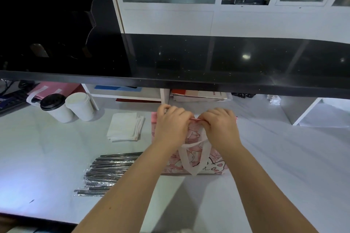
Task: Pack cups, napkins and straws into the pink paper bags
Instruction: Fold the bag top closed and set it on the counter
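On the pale tabletop (274, 157) a flat, printed pink paper bag (214, 159) lies mid-surface, the left hand (171, 125) and right hand (220, 125) side by side pinching its far rim, apparently opening it, so spreading the mouth comes next, while film-wrapped straws (111, 170), lidded cups (80, 107) and folded napkins (125, 126) wait leftward.

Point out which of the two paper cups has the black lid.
The left cup, farther from the napkin stack: its lid is black, while the right cup beside it is white from top to bottom.
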`<state>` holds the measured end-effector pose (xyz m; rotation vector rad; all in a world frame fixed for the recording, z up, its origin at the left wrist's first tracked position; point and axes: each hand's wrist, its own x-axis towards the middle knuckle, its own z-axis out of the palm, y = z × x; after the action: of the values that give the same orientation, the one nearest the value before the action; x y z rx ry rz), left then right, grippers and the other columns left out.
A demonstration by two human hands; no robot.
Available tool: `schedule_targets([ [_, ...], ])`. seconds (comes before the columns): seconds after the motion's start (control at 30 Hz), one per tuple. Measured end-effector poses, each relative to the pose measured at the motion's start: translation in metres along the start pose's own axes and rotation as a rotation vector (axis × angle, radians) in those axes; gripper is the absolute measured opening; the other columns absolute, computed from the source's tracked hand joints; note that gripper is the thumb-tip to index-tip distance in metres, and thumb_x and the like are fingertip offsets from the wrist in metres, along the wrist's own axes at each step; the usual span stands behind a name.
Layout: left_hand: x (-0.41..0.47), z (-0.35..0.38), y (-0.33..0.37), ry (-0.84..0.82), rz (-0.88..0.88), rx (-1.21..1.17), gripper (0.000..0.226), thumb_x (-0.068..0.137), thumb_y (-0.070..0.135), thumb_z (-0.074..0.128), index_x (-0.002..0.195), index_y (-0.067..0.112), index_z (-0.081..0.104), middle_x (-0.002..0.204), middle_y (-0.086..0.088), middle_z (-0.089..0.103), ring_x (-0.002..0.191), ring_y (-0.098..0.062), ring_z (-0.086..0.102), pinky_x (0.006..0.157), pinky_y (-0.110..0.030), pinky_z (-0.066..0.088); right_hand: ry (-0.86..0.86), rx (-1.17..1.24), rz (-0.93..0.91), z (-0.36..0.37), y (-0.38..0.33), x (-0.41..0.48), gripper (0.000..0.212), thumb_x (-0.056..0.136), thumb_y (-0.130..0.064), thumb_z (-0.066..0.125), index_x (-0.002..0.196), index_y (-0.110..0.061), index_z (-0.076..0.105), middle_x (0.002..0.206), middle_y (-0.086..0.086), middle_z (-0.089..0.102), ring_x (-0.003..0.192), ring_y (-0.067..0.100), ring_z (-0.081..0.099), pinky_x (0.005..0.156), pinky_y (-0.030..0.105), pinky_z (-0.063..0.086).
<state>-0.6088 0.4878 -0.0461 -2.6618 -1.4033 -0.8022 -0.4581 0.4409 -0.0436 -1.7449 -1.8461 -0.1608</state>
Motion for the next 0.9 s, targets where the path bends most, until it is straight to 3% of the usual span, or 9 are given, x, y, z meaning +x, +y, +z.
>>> schedule_targets([
  [0.1,-0.006,-0.008,-0.014,0.035,-0.046,-0.031,0.017,0.089,0.049,0.061,0.096,0.034,0.067,0.095,0.016,0.065,0.097,-0.011,0.056,0.094,-0.033,0.022,0.001,0.072,0.022,-0.009,0.015,-0.005,0.015,0.081,-0.02,0.076,0.096,-0.018,0.075,0.091,-0.003,0.072,0.092,0.024,0.062,0.088,0.038,0.038],
  [0.17,-0.012,-0.015,-0.027,0.025,-0.091,-0.067,0.024,0.09,0.052,0.056,0.102,0.035,0.067,0.102,0.016,0.066,0.101,-0.011,0.055,0.095,-0.034,0.022,-0.059,0.15,0.116,-0.016,0.03,-0.008,0.028,0.082,-0.019,0.075,0.109,-0.018,0.071,0.098,-0.002,0.071,0.096,0.024,0.062,0.093,0.042,0.043],
  [0.23,-0.016,-0.019,-0.037,0.026,-0.141,-0.108,0.019,0.093,0.042,0.058,0.105,0.031,0.068,0.104,0.013,0.068,0.103,-0.015,0.056,0.095,-0.035,0.026,-0.065,0.164,0.161,-0.018,0.038,-0.01,0.021,0.081,-0.013,0.075,0.101,-0.016,0.073,0.088,-0.004,0.068,0.089,0.024,0.061,0.087,0.049,0.048],
  [0.3,-0.016,-0.018,-0.039,0.026,-0.204,-0.12,0.015,0.094,0.031,0.06,0.104,0.026,0.069,0.101,0.009,0.068,0.099,-0.019,0.057,0.091,-0.035,0.029,-0.04,0.122,0.152,-0.016,0.037,-0.01,0.01,0.079,-0.005,0.074,0.084,-0.014,0.072,0.075,-0.008,0.061,0.077,0.023,0.057,0.079,0.049,0.049],
  [0.37,-0.012,-0.016,-0.035,0.026,-0.25,-0.109,0.012,0.094,0.028,0.06,0.096,0.022,0.07,0.094,0.007,0.068,0.093,-0.021,0.057,0.087,-0.034,0.029,-0.005,0.105,0.156,-0.011,0.034,-0.007,0.014,0.078,0.001,0.071,0.074,-0.013,0.068,0.071,-0.004,0.062,0.07,0.022,0.053,0.075,0.046,0.049],
  [0.5,-0.014,-0.016,-0.037,0.065,-0.215,-0.105,0.013,0.093,0.028,0.061,0.092,0.019,0.072,0.09,0.005,0.07,0.09,-0.021,0.059,0.088,-0.036,0.03,0.043,0.124,0.117,-0.007,0.039,-0.007,0.013,0.078,-0.001,0.072,0.078,-0.014,0.072,0.074,-0.002,0.069,0.072,0.024,0.058,0.076,0.042,0.048],
  [0.63,-0.027,-0.018,-0.055,0.078,-0.112,-0.149,0.015,0.093,0.019,0.061,0.103,0.021,0.072,0.099,0.007,0.071,0.097,-0.019,0.06,0.09,-0.035,0.033,0.084,0.148,0.096,-0.008,0.05,-0.017,0.019,0.078,0.0,0.071,0.088,-0.016,0.074,0.083,-0.006,0.07,0.078,0.017,0.056,0.077,0.036,0.045],
  [0.8,-0.025,-0.013,-0.06,0.123,-0.253,-0.187,0.013,0.09,0.01,0.065,0.094,0.021,0.07,0.09,0.008,0.067,0.09,-0.017,0.059,0.086,-0.032,0.036,0.184,0.122,0.142,0.0,0.046,-0.023,0.021,0.074,0.014,0.065,0.079,-0.005,0.072,0.077,0.006,0.068,0.074,0.028,0.058,0.071,0.038,0.047],
  [0.9,-0.02,-0.009,-0.058,0.185,-0.247,-0.191,0.013,0.089,0.009,0.066,0.092,0.021,0.071,0.088,0.007,0.068,0.087,-0.017,0.06,0.085,-0.032,0.036,0.232,0.122,0.163,-0.001,0.046,-0.025,0.018,0.075,0.013,0.067,0.08,-0.003,0.073,0.076,0.007,0.068,0.073,0.032,0.06,0.069,0.04,0.049],
])
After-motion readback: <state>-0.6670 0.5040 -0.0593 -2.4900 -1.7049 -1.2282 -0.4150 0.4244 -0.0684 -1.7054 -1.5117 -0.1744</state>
